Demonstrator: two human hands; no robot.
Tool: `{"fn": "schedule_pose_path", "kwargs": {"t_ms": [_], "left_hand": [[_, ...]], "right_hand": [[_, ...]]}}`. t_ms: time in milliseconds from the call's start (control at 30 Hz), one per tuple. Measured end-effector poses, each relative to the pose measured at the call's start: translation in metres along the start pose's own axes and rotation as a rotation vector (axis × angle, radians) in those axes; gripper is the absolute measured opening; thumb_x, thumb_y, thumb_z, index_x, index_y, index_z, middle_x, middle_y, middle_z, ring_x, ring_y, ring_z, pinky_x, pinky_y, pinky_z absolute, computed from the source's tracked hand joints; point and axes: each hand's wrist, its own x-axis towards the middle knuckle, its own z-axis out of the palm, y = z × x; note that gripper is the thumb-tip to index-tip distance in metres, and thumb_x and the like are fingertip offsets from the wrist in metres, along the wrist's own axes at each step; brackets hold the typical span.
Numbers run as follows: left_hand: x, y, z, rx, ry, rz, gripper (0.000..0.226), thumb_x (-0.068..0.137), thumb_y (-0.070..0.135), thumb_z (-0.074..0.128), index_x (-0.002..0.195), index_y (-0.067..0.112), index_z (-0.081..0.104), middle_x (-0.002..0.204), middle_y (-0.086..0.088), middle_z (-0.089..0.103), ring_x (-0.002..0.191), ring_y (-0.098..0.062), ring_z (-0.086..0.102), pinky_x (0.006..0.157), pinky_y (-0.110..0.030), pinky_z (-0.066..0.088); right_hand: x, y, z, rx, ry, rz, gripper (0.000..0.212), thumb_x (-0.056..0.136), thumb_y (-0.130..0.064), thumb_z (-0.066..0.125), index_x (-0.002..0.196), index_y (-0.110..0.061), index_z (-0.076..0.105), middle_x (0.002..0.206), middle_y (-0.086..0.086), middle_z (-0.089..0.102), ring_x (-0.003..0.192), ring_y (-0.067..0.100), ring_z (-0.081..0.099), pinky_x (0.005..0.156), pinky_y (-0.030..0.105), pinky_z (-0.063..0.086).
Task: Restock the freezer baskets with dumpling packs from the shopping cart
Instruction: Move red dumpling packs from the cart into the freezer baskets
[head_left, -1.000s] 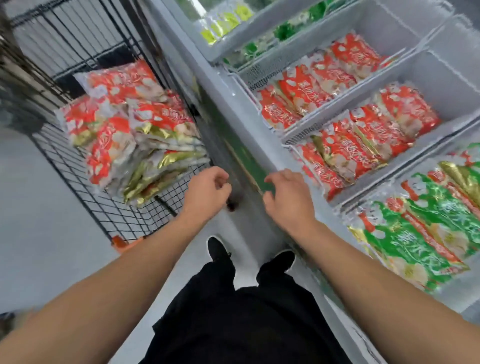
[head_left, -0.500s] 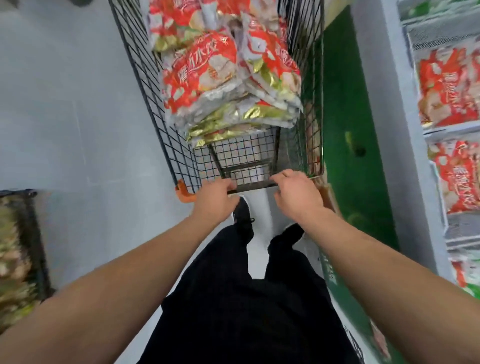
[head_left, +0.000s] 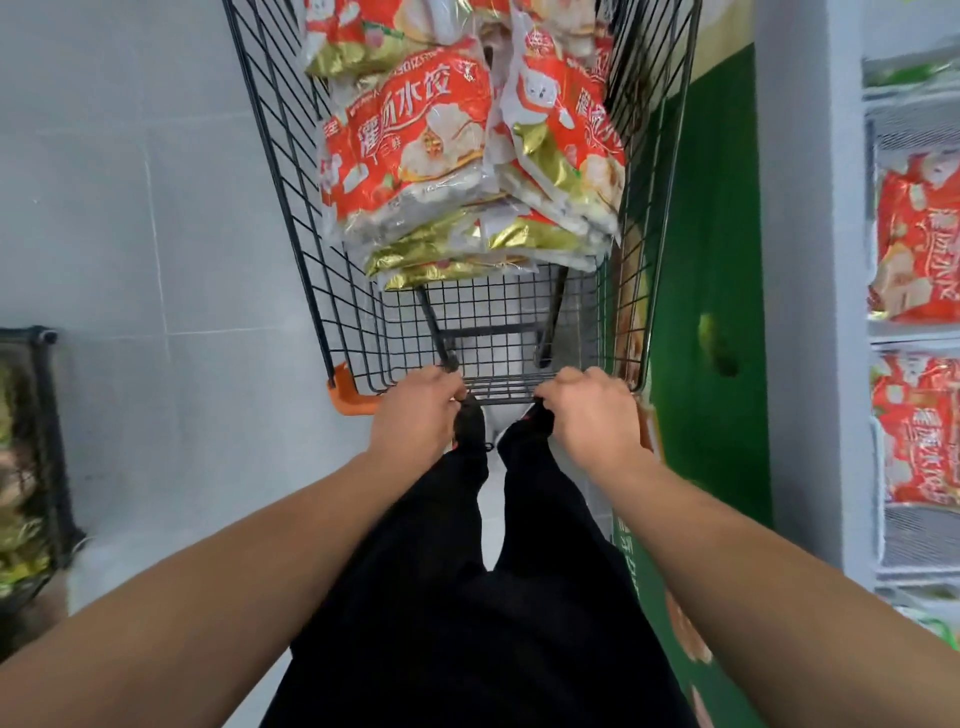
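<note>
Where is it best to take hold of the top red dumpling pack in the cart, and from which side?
Probably the near edge of the top red dumpling pack, reached from above over the cart handle end. It lies flat on the stack, label up; wire walls block both sides.

Single head view, steeply downward, close over shopping cart (head_left: 332, 291), freezer (head_left: 800, 260) rightward.

left hand (head_left: 415, 415), right hand (head_left: 592, 415): gripping cart handle (head_left: 498, 400) | dumpling packs (head_left: 415, 140) in shopping cart (head_left: 291, 208)

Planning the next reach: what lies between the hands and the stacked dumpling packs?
In the head view, only bare wire cart floor separates the hands from the packs.
</note>
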Motion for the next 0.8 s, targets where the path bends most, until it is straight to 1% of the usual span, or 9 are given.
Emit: {"fn": "schedule_pose_path", "kwargs": {"t_ms": [100, 200, 333, 433, 567, 633, 733, 800], "left_hand": [[0.014, 0.005, -0.008, 0.003, 0.016, -0.049, 0.016, 0.094, 0.012, 0.059, 0.106, 0.012, 0.07, 0.099, -0.005, 0.061, 0.096, -0.026, 0.056, 0.076, -0.036, 0.046], [0.033, 0.009, -0.019, 0.017, 0.026, -0.089, 0.013, 0.094, 0.013, 0.06, 0.104, 0.013, 0.069, 0.1, -0.007, 0.061, 0.096, -0.026, 0.056, 0.079, -0.039, 0.048], [0.052, 0.006, -0.033, 0.004, 0.021, -0.137, 0.01, 0.095, 0.014, 0.06, 0.1, 0.013, 0.069, 0.097, -0.006, 0.061, 0.094, -0.025, 0.055, 0.077, -0.037, 0.047], [0.066, 0.004, -0.043, -0.007, 0.023, -0.138, 0.009, 0.094, 0.015, 0.06, 0.097, 0.014, 0.069, 0.095, -0.006, 0.061, 0.093, -0.025, 0.056, 0.078, -0.042, 0.049], [0.084, -0.002, -0.059, -0.008, 0.017, -0.097, 0.009, 0.094, 0.013, 0.058, 0.096, 0.013, 0.067, 0.092, -0.005, 0.058, 0.092, -0.027, 0.055, 0.076, -0.045, 0.049], [0.092, -0.007, -0.068, -0.006, 0.034, -0.093, 0.009, 0.095, 0.013, 0.058, 0.097, 0.013, 0.067, 0.092, -0.004, 0.056, 0.09, -0.026, 0.054, 0.075, -0.045, 0.05], [0.104, -0.019, -0.082, -0.012, 0.066, -0.096, 0.011, 0.095, 0.011, 0.058, 0.099, 0.011, 0.068, 0.093, -0.006, 0.058, 0.091, -0.027, 0.055, 0.075, -0.042, 0.049], [0.112, -0.026, -0.091, -0.016, 0.072, -0.104, 0.014, 0.095, 0.009, 0.056, 0.101, 0.009, 0.069, 0.097, -0.009, 0.06, 0.095, -0.029, 0.055, 0.077, -0.042, 0.047]], "right_hand": [[0.016, 0.007, -0.009, -0.003, 0.02, -0.028, 0.041, 0.081, 0.002, 0.055, 0.11, -0.024, 0.067, 0.104, 0.0, 0.06, 0.099, 0.027, 0.055, 0.082, 0.038, 0.044], [0.035, 0.012, -0.021, 0.016, 0.041, -0.033, 0.042, 0.081, 0.003, 0.056, 0.11, -0.025, 0.069, 0.102, 0.0, 0.062, 0.097, 0.027, 0.055, 0.08, 0.038, 0.044], [0.056, 0.012, -0.036, 0.048, 0.031, -0.042, 0.045, 0.085, 0.001, 0.057, 0.116, -0.028, 0.069, 0.106, 0.001, 0.063, 0.102, 0.028, 0.055, 0.087, 0.041, 0.047], [0.073, 0.013, -0.046, 0.059, 0.035, -0.025, 0.046, 0.086, 0.001, 0.056, 0.116, -0.032, 0.069, 0.107, 0.0, 0.064, 0.102, 0.027, 0.056, 0.087, 0.039, 0.047], [0.099, 0.01, -0.063, 0.062, 0.016, -0.002, 0.039, 0.091, -0.006, 0.058, 0.116, -0.034, 0.069, 0.11, 0.0, 0.066, 0.101, 0.028, 0.056, 0.084, 0.036, 0.045], [0.111, 0.006, -0.072, 0.071, 0.02, 0.004, 0.035, 0.092, -0.01, 0.058, 0.115, -0.033, 0.069, 0.11, 0.0, 0.067, 0.101, 0.028, 0.056, 0.085, 0.036, 0.045], [0.128, -0.003, -0.085, 0.095, 0.011, 0.009, 0.026, 0.098, -0.02, 0.054, 0.113, -0.032, 0.07, 0.111, 0.001, 0.068, 0.103, 0.029, 0.056, 0.087, 0.035, 0.044], [0.138, -0.01, -0.093, 0.123, 0.012, 0.011, 0.026, 0.1, -0.025, 0.05, 0.114, -0.032, 0.071, 0.111, 0.002, 0.07, 0.105, 0.031, 0.058, 0.091, 0.037, 0.046]]}}
